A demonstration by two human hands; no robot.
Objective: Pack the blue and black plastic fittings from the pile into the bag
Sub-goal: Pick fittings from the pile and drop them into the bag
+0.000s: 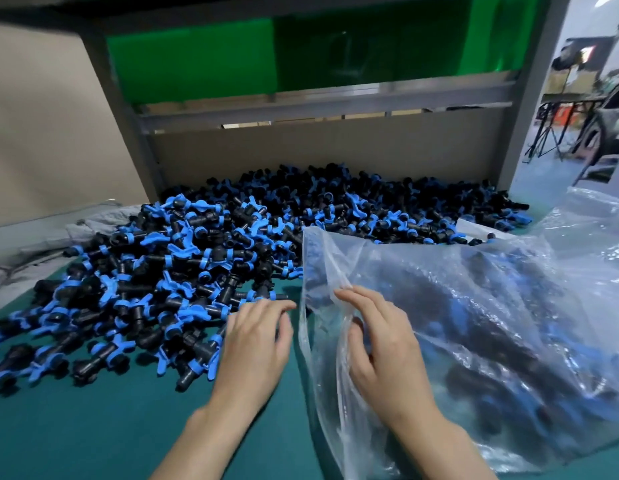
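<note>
A large pile of blue and black plastic fittings [204, 258] covers the green table from the left edge to the back right. A clear plastic bag [474, 306] lies on its side at the right, with many fittings inside and its mouth facing left. My left hand [256, 344] lies palm down at the pile's near edge, fingers relaxed and touching fittings there. My right hand [384, 351] is at the bag's mouth, thumb tucked inside the film and fingers over the top edge, holding it.
The green table surface [93, 431] runs along the front. Grey cloth [31, 251] lies at the left behind the pile. A cardboard wall and grey metal frame [322, 109] close off the back. More clear plastic [599, 216] is bunched at the far right.
</note>
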